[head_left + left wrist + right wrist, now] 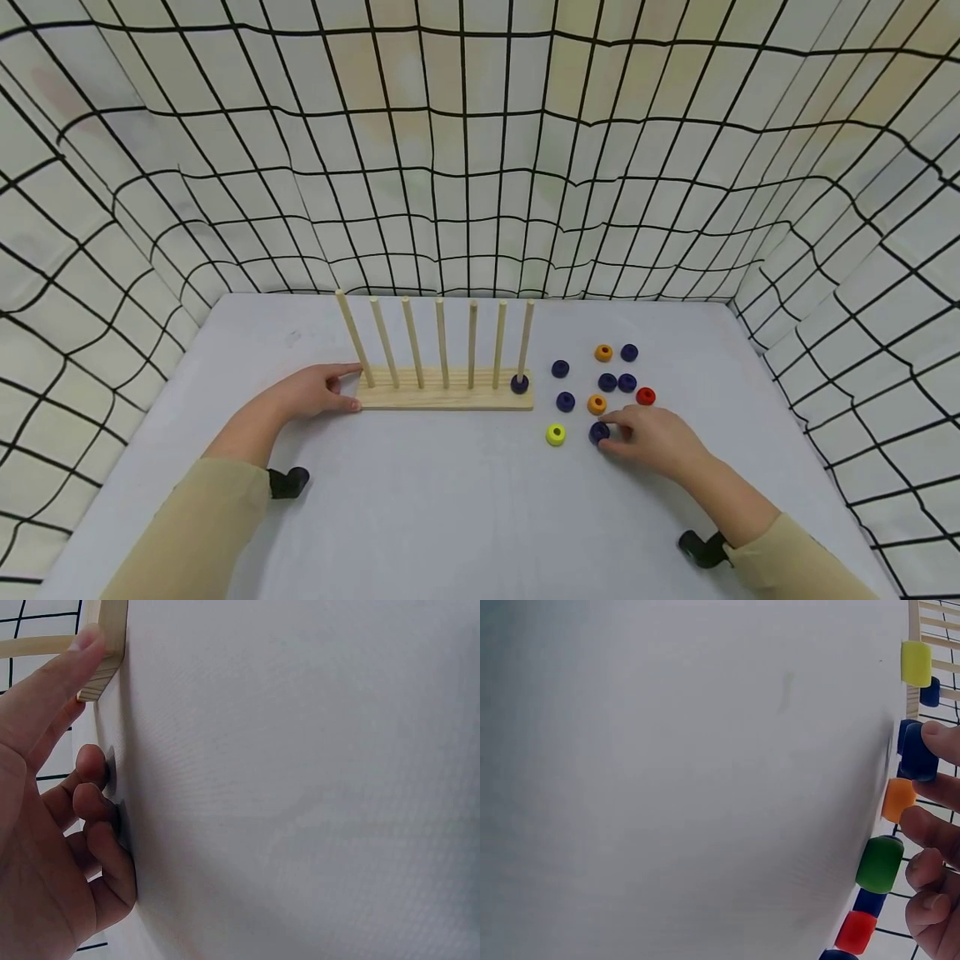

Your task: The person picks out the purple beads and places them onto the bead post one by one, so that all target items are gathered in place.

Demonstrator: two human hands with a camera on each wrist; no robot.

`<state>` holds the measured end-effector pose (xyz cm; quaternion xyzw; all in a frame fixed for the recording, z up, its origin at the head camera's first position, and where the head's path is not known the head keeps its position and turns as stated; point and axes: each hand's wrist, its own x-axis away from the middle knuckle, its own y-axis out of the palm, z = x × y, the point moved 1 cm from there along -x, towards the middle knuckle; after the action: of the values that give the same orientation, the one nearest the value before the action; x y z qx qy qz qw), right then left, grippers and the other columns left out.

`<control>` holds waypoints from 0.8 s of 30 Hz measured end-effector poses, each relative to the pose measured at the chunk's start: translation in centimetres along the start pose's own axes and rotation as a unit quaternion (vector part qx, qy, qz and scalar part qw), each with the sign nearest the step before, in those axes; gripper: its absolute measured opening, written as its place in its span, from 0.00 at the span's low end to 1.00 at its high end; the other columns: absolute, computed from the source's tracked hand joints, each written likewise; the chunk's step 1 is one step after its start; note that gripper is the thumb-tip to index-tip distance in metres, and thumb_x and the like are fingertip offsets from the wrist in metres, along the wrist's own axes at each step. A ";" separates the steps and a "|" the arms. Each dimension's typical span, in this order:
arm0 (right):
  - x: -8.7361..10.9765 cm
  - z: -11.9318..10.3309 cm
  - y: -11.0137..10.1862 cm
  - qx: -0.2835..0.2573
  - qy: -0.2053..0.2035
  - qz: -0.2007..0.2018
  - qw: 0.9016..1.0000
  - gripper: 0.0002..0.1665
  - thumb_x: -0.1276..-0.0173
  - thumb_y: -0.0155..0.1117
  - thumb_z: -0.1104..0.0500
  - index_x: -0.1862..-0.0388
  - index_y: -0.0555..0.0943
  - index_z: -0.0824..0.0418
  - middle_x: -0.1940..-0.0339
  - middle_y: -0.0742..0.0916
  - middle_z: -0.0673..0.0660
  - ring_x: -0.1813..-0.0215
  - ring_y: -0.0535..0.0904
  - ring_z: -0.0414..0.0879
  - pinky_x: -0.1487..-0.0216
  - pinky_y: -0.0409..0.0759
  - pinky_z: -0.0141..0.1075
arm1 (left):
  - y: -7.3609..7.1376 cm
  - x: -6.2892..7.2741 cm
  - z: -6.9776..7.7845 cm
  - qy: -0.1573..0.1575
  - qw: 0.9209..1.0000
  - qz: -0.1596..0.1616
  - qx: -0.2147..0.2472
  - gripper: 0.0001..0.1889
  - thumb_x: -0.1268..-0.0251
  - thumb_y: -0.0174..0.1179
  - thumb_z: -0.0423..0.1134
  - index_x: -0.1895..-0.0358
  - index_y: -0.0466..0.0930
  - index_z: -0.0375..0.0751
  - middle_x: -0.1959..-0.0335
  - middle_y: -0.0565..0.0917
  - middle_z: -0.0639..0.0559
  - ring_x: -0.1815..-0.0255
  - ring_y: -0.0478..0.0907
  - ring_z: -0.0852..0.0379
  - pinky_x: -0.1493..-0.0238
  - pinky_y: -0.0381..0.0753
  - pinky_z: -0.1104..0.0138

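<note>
A wooden peg rack [442,402] with several upright dowels stands on the white table. The left hand [321,390] holds its left end, thumb [88,646] at the front corner and index finger behind; the other fingers are curled beside it. One dark blue bead [519,384] sits at the foot of the rightmost dowel. To the right of the rack, the right hand [654,439] pinches another dark blue bead [919,753] between thumb and index finger. A green bead [880,864] shows near that hand in the right wrist view; the hand hides it from the head view.
Loose beads lie around the right hand: a yellow one [555,434], orange ones [596,404], a red one [646,396] and several dark blue ones [566,402]. Black netting [465,175] over pale walls encloses the table's back and sides. Each wrist carries a small black camera [702,548].
</note>
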<state>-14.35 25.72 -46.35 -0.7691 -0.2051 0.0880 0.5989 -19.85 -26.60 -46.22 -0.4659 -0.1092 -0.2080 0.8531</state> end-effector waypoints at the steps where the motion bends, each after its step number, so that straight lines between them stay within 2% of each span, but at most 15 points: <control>1: 0.0 0.0 -0.1 0.000 0.001 -0.001 1.000 0.21 0.39 0.74 0.45 0.50 0.87 0.52 0.77 0.73 0.42 0.72 0.67 0.38 0.71 0.65 0.34 | 0.0 0.0 0.0 0.001 1.000 0.000 -0.001 0.42 0.41 0.70 0.52 0.26 0.64 0.39 0.71 0.69 0.49 0.70 0.65 0.53 0.68 0.63 0.61; 9: -0.1 -0.1 -0.5 -0.001 0.006 0.011 1.000 0.21 0.39 0.74 0.45 0.49 0.87 0.51 0.77 0.75 0.42 0.72 0.69 0.38 0.71 0.67 0.34 | 0.1 0.0 0.1 -0.006 1.000 -0.004 0.002 0.43 0.41 0.70 0.52 0.25 0.64 0.40 0.70 0.68 0.49 0.69 0.65 0.53 0.67 0.63 0.61; 24: -1.0 -0.8 -1.3 0.000 -0.032 0.080 0.996 0.19 0.39 0.74 0.47 0.49 0.87 0.48 0.77 0.74 0.39 0.74 0.67 0.36 0.73 0.67 0.32 | 0.0 0.2 0.3 -0.007 1.000 0.000 -0.004 0.42 0.40 0.70 0.52 0.26 0.64 0.40 0.70 0.69 0.49 0.69 0.65 0.53 0.67 0.63 0.61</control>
<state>-15.24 24.89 -45.01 -0.7797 -0.1617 0.1599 0.5834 -19.65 -26.39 -45.95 -0.4709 -0.1141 -0.2053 0.8503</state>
